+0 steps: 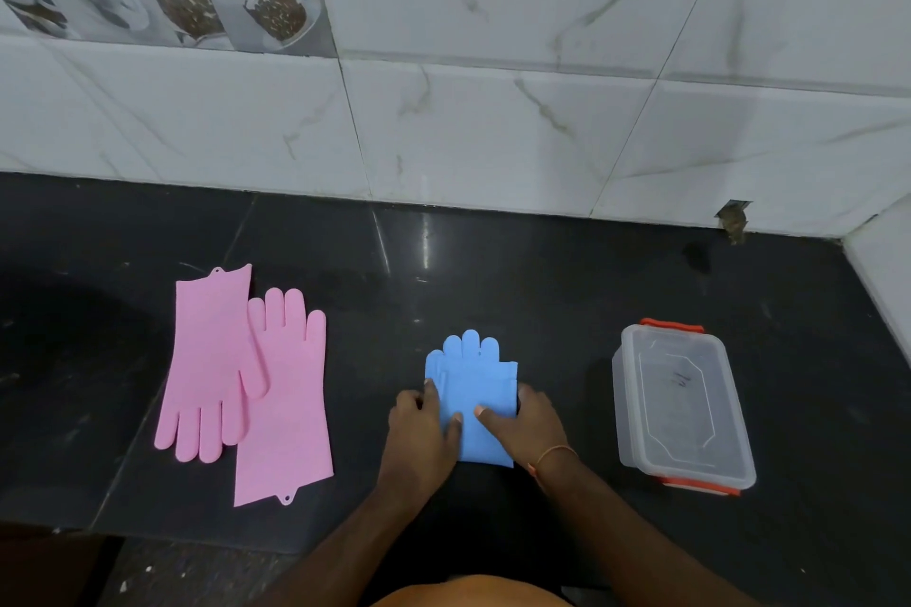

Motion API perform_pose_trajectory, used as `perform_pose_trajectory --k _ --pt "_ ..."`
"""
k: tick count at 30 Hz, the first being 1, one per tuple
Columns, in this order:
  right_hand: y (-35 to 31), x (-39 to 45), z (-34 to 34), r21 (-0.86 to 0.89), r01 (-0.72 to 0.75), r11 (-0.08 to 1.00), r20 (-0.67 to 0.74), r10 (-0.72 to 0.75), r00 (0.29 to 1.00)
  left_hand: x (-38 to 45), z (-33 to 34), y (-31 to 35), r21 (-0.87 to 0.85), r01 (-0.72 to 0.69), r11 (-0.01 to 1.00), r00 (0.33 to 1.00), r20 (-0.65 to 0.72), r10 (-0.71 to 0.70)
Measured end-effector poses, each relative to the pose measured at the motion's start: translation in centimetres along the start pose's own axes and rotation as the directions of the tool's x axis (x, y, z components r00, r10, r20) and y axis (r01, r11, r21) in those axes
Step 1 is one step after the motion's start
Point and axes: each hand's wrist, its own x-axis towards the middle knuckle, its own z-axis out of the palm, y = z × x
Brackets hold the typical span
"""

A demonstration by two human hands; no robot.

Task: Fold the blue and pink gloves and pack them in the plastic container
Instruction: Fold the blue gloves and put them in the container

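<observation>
The blue gloves (pixel 471 384) lie folded in a compact stack on the dark counter, fingers pointing toward the wall. My left hand (pixel 424 429) presses the stack's left edge, thumb on top. My right hand (pixel 530 424) holds the right edge, thumb and index finger flat on the blue surface. Two pink gloves (pixel 246 384) lie unfolded and overlapping at the left, one with fingers toward me, one with fingers toward the wall. The clear plastic container (pixel 683 404) with orange clips stands at the right, its lid on.
The black stone counter (pixel 493 271) ends at a white marble-tiled wall (pixel 493 128) behind and a wall corner at far right. A dark round shadow covers the counter's left side. The counter's front edge runs near my body.
</observation>
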Motion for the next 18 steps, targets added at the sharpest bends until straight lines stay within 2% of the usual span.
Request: perform_pose_trajectory --k 2,4,6,10,13,16,18 --pt "0.3 0.1 -0.1 0.05 -0.004 0.999 -0.005 0.004 1.0 0.5 -0.5 0.2 -0.152 0.046 0.987 0.999 0.026 -0.043" --pt "0.7 0.0 -0.4 0.125 -0.005 0.992 0.01 0.004 1.0 1.1 -1.0 0.1 -0.365 0.126 0.922 0.992 0.053 -0.114" --pt "0.7 0.0 -0.7 0.2 -0.018 0.98 0.044 0.009 0.999 1.5 -1.3 -0.1 -0.479 0.204 0.854 0.979 0.112 -0.171" --pt "0.7 0.1 -1.0 0.383 -0.15 0.911 0.125 0.11 0.986 1.5 -1.6 -0.7 -0.593 0.287 0.753 0.956 0.222 -0.189" --pt "0.6 0.1 -1.3 0.475 -0.259 0.841 0.204 0.181 0.962 1.5 -1.7 -0.8 -0.637 0.291 0.714 0.955 0.241 -0.175" --pt "0.5 0.0 -1.6 0.495 -0.263 0.828 0.249 0.155 0.956 1.7 -1.9 -0.7 -0.674 0.292 0.679 0.955 0.247 -0.165" --pt "0.5 0.1 -1.7 0.487 -0.223 0.844 0.218 0.13 0.967 1.8 -1.9 -0.6 -0.692 0.324 0.646 0.943 0.289 -0.164"
